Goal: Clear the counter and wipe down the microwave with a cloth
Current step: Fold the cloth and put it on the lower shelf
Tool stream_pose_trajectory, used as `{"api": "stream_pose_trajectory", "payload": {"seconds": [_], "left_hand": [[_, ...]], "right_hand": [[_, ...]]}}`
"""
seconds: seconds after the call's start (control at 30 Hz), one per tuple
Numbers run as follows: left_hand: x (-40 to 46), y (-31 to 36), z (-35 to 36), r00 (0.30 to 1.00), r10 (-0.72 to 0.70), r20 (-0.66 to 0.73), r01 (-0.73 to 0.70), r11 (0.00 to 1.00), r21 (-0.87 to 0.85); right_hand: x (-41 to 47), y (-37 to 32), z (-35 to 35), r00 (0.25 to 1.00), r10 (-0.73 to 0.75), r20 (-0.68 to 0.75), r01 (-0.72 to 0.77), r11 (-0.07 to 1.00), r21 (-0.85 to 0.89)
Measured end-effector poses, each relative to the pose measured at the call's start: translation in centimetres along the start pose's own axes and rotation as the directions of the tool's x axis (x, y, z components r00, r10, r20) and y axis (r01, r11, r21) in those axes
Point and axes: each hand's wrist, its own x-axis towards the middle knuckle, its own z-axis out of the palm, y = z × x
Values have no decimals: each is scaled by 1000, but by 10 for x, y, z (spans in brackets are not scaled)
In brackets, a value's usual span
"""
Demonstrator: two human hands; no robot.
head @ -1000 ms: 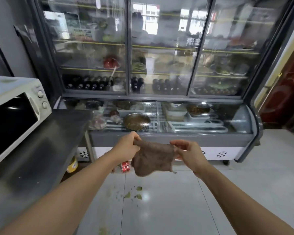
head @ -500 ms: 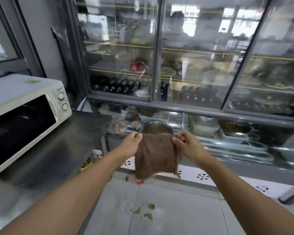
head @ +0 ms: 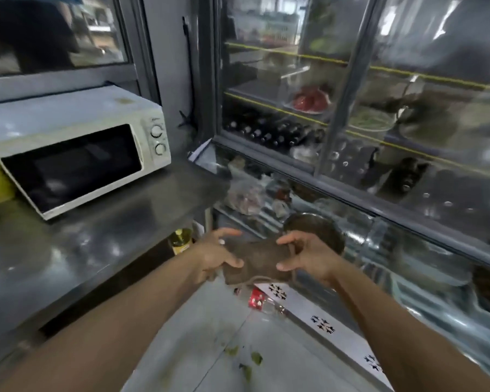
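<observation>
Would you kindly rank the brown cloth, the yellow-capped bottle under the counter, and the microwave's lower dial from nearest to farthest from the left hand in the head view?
1. Brown cloth: held by the left hand at its left end.
2. Yellow-capped bottle: just left of the hand, under the counter edge.
3. Microwave's lower dial: up and left, on the counter.

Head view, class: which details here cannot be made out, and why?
- Microwave left side: cut off by the frame edge.
- Cloth ends: covered by left hand and right hand.
- Display fridge contents: blurred behind reflective glass.
</observation>
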Motion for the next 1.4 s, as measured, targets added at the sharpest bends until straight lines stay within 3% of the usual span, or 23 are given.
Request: {"api": "stream_pose_trajectory", "payload": {"seconds": [0.1, 0.2, 0.3, 0.43, 0.5, 0.6, 0.8, 0.97, 1.07, 1.23, 1.4], "left_hand": [[13, -8, 2, 999, -25, -40, 31, 988, 153], [29, -23, -1, 994, -15, -110, 51, 942, 331], [51, -41, -10, 980, 48, -195, 60, 859, 508], [91, -63, -32, 955, -3, -297, 172, 820, 545], [111, -71, -44, 945, -71, -320, 229, 841, 490], [138, -82, -56, 928, -170, -333, 254, 940, 228], [185, -106, -59, 898, -254, -358, 284, 958, 33], [219, -129, -56, 827, -433, -359, 354, 897, -267], [244, -151, -54, 797, -502, -337, 346, 836, -425], [300, -201, -43, 713, -585, -387, 329, 766, -552], [358, -255, -33, 535, -684, -496, 247, 688, -682]], "right_hand": [[31, 8, 7, 1000, 21, 18, -21, 1000, 6], [64, 18, 18, 999, -2, 39, 8, 991, -136], [99, 25, 32, 990, -102, 99, 129, 939, -319], [150, 33, 48, 985, -109, 137, 158, 889, -430], [176, 36, 53, 983, -78, 165, 141, 900, -413], [212, 43, 58, 979, -51, 199, 119, 930, -347], [277, 70, 73, 984, -41, 176, 98, 939, -331], [326, 92, 87, 970, 92, 224, -58, 986, -154], [360, 108, 94, 946, 137, 292, -95, 984, -153], [425, 149, 105, 933, 116, 339, -50, 979, -196], [485, 198, 128, 920, -6, 392, 147, 933, -329]]}}
